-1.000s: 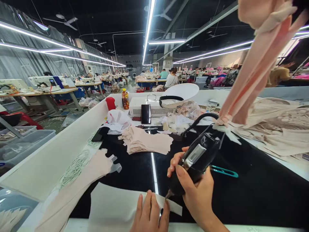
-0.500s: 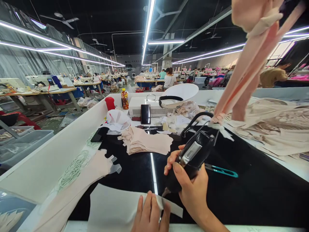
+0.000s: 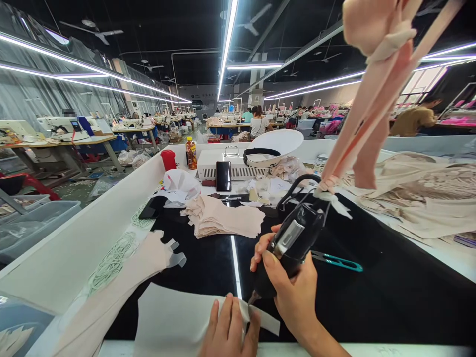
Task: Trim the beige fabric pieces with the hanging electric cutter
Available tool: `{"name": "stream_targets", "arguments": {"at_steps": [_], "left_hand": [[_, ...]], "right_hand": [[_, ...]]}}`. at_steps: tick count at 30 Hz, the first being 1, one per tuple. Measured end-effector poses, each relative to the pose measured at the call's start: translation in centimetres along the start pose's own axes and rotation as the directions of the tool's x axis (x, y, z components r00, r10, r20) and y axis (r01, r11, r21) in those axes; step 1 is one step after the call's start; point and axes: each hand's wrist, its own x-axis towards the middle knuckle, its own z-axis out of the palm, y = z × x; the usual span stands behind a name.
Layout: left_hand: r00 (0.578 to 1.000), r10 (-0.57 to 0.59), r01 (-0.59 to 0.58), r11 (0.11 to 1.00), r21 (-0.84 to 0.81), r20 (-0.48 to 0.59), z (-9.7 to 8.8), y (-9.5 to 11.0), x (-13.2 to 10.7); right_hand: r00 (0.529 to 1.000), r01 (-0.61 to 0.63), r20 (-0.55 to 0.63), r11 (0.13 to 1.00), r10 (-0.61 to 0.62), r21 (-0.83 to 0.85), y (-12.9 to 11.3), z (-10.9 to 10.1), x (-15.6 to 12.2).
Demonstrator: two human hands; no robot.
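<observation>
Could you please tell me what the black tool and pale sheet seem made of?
The black tool in the right hand looks like hard plastic, glossy with sharp highlights; the plate on it is probably metal, silvery and reflective. The pale sheet under the left hand is perhaps matte fabric, given its soft creases.

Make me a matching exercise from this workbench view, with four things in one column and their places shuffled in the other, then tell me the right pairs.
Things:
1. Black tool
2. Teal-handled snips
3. Left hand
4. Yellow-capped bottle

Places:
A. Resting on the pale fabric
B. Standing beside the red container
C. Gripped in the right hand
D. Lying on the black surface

Pairs: 1-C, 2-D, 3-A, 4-B.
</observation>
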Motion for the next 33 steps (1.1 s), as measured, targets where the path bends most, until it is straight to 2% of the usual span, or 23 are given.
{"name": "stream_targets", "arguments": {"at_steps": [5, 9, 13, 16, 19, 26, 28, 33], "left_hand": [[0.973, 0.227, -0.23, 0.964, -0.131, -0.031, 0.0, -3.6, 0.7], [0.973, 0.229, -0.228, 0.931, -0.287, -0.031, -1.7, -6.2, 2.1], [0.979, 0.203, -0.182, 0.894, -0.409, 0.008, -3.9, -7.3, 2.8], [0.983, 0.18, -0.151, 0.875, -0.459, 0.019, -4.7, -7.6, 2.9], [0.978, 0.201, -0.149, 0.861, -0.487, 0.056, -4.6, -7.9, 3.1], [0.977, 0.213, -0.189, 0.897, -0.401, 0.016, -4.5, -7.9, 4.7], [0.983, 0.18, -0.143, 0.878, -0.456, 0.039, -4.4, -7.3, 4.9], [0.984, 0.044, 0.063, 0.817, -0.573, 0.172, -3.2, -5.0, 4.7]], "right_hand": [[0.999, 0.028, -0.032, 1.0, -0.028, -0.01, -0.2, 0.0, -0.1], [0.997, 0.01, -0.081, 0.999, -0.013, -0.037, -0.3, 0.2, -0.4], [0.991, -0.031, -0.134, 0.998, 0.025, -0.048, -0.6, 0.5, -0.8], [0.99, -0.043, -0.138, 0.998, 0.036, -0.048, -0.8, 0.4, -1.0], [0.995, -0.021, -0.103, 0.998, 0.014, -0.064, -0.8, 0.0, -0.9], [0.997, 0.008, -0.076, 0.996, -0.015, -0.09, -0.5, -0.5, -1.1], [0.996, -0.01, -0.095, 0.997, 0.002, -0.082, -0.6, -0.3, -1.2], [0.988, -0.041, -0.151, 0.997, 0.032, -0.059, -0.8, 0.0, -1.4]]}}
